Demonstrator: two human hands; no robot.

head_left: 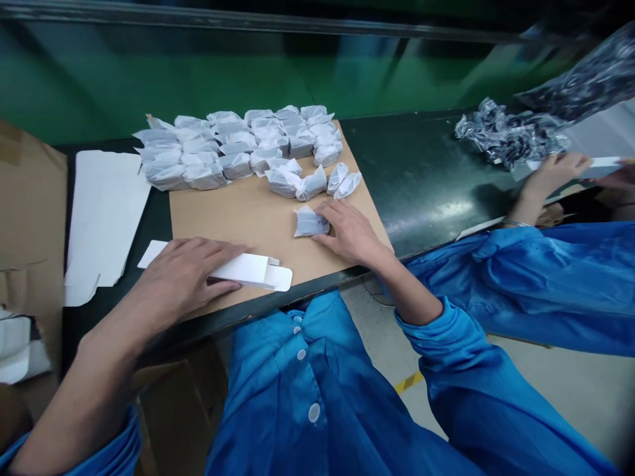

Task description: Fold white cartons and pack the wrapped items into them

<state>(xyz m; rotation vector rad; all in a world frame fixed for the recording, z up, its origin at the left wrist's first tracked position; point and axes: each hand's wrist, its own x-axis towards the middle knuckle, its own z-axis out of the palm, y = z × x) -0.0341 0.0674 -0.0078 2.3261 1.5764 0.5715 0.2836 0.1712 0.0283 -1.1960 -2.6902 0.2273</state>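
My left hand (pixel 186 274) is wrapped over a long white carton (pixel 243 270) lying near the front edge of the brown cardboard sheet (pixel 228 215). The carton's right end is open, with a flap sticking out to the right. My right hand (pixel 350 231) grips a small paper-wrapped packet (pixel 310 222) between thumb and fingers, on the cardboard to the right of the carton. What the wrapping covers is hidden. Behind it, several similar wrapped packets (pixel 238 142) stand in rows, and a few looser ones (pixel 297 182) lie closer to my right hand.
Flat white carton blanks (pixel 104 218) lie on the dark green table (pixel 411 172) at left, beside a large cardboard box (pixel 32 198). To the right, a co-worker's hand (pixel 560 173) holds a white carton near crumpled clear plastic (pixel 506 135). A green panel (pixel 198 79) borders the back.
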